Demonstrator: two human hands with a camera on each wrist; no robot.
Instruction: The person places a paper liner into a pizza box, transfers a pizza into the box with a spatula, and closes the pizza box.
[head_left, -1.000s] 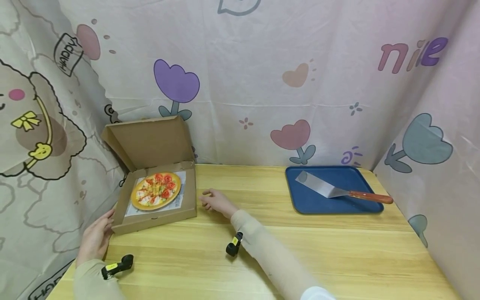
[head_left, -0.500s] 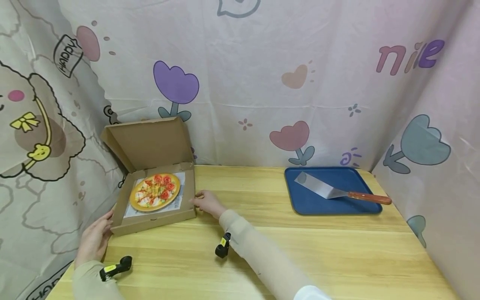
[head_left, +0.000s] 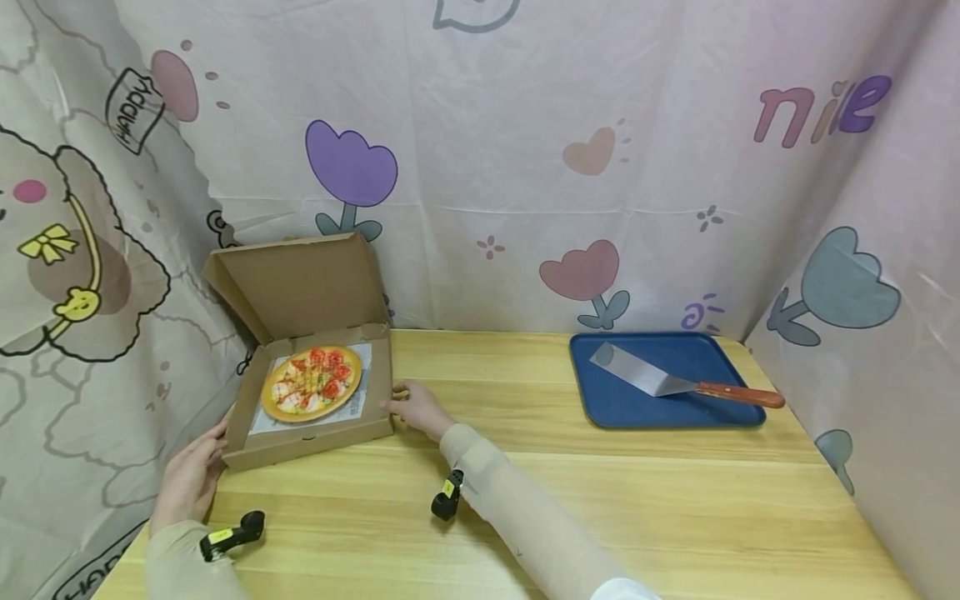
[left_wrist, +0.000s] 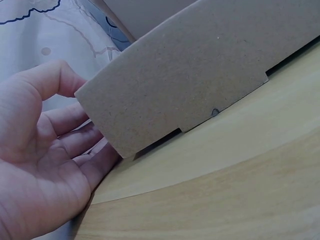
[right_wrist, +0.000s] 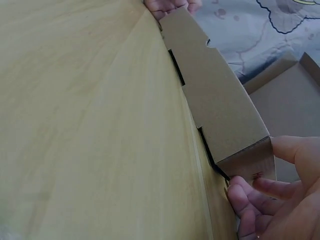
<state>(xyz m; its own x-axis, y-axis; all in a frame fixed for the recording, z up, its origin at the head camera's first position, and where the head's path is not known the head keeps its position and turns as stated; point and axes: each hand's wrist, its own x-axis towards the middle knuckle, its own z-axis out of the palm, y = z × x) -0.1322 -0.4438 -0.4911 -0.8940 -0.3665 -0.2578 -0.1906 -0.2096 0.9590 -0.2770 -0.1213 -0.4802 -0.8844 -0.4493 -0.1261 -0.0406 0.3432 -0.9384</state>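
An open cardboard pizza box point(head_left: 300, 448) sits at the table's left, its lid point(head_left: 300, 287) tipped back against the curtain. Inside, a round pizza point(head_left: 311, 383) with tomato slices lies on printed paper point(head_left: 367, 385). My left hand point(head_left: 187, 477) grips the box's near left corner; in the left wrist view the thumb is at the top edge and the fingers go behind the side wall. With the thumb over the rim and curled fingers against the side, my right hand point(right_wrist: 287, 200) holds the right wall near the front corner.
A blue tray point(head_left: 697, 358) lies at the table's back right. On it rests a metal turner point(head_left: 637, 371), its wooden handle point(head_left: 742, 394) sticking out past the tray's right edge. Patterned curtains point(head_left: 480, 167) hang behind and at both sides of the wooden table point(head_left: 637, 500).
My right hand has moved left from beside the box and taken hold of its right wall. The left hand, box and tray stay where they were.
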